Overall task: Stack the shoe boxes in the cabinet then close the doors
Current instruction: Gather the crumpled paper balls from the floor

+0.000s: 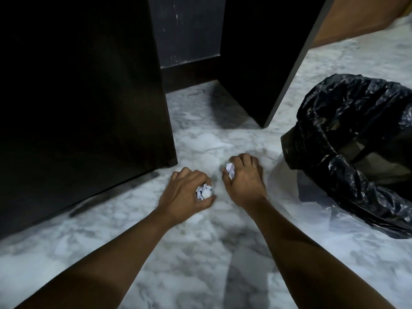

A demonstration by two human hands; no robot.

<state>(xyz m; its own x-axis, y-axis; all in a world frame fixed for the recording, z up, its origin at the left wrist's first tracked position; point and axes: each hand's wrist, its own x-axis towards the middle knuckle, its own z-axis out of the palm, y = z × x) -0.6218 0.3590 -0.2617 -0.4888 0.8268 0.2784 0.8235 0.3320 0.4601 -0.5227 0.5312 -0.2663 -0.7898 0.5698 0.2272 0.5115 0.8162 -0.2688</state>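
1. Here, a dark cabinet panel (pixel 78 97) was seen filling the far left, and a second dark panel (pixel 263 59) stood far right of centre, with a gap of marbled floor (pixel 200 253) between them; no shoe boxes could be made out anywhere in the view.
2. A bin lined with a black plastic bag (pixel 356 148) was placed on the right, just beside the right hand, and a brown surface (pixel 367 21) was glimpsed in the far right corner.
3. The left hand (pixel 185 195) was curled closed around a crumpled wad of white paper (pixel 204 191), which was seen between the thumb and bent fingers.
4. The right hand (pixel 244 177) was likewise closed on a second crumpled paper piece (pixel 230 170), pinched at the thumb side.
5. Both hands were held low over the floor, knuckles up, near each other but apart, with bare forearms stretched forward from the near edge.
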